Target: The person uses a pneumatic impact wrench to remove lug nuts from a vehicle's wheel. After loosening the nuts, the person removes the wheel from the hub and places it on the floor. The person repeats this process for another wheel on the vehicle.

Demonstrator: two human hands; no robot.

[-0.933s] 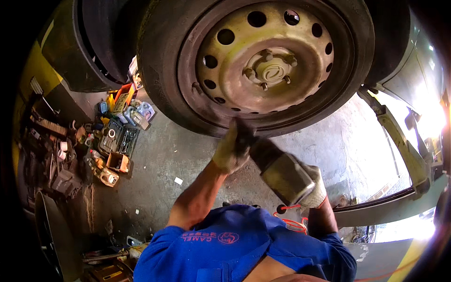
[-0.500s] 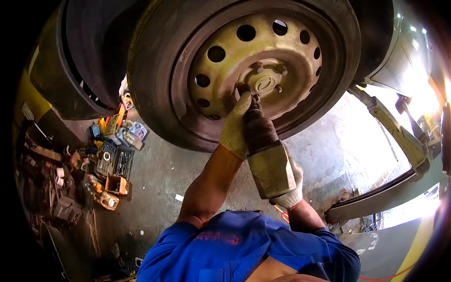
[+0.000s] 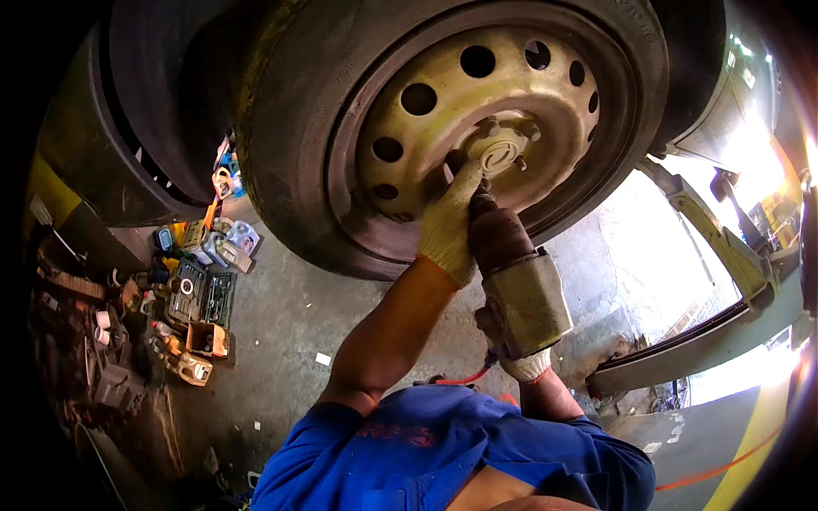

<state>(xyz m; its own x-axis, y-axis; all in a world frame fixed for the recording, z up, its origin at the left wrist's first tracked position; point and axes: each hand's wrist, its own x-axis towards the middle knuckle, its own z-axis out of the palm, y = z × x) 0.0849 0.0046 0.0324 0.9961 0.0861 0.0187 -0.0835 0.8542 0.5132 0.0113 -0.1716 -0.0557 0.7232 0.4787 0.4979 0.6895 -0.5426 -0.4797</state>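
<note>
A dusty steel car wheel (image 3: pixel 409 157) with a dark tyre (image 3: pixel 298 170) hangs in front of me, round holes ringing its disc. My right hand (image 3: pixel 528 366), in a pale glove, is closed on the grip of an air impact wrench (image 3: pixel 527 302), whose body hides most of its fingers. The wrench's narrow front end points up at the wheel's centre cap (image 3: pixel 498 157), just below it. Left of the tool, my gloved left hand (image 3: pixel 450 226) reaches to the hub, fingers bent together beside the centre; whatever they pinch is hidden. Lug nuts (image 3: pixel 530 130) show around the cap.
A red air hose (image 3: pixel 464 378) trails from the wrench. Left on the floor lie an open tool case (image 3: pixel 204 294), bottles (image 3: pixel 232 254), an orange-brown box (image 3: pixel 208 339) and clutter. A metal lift arm (image 3: pixel 707 230) stands right, above a curved grey beam (image 3: pixel 699 353).
The wheel has shifted slightly right in view. The wrench has tilted, its rear end swinging right, and more of its hose shows. My left hand remains by the hub.
</note>
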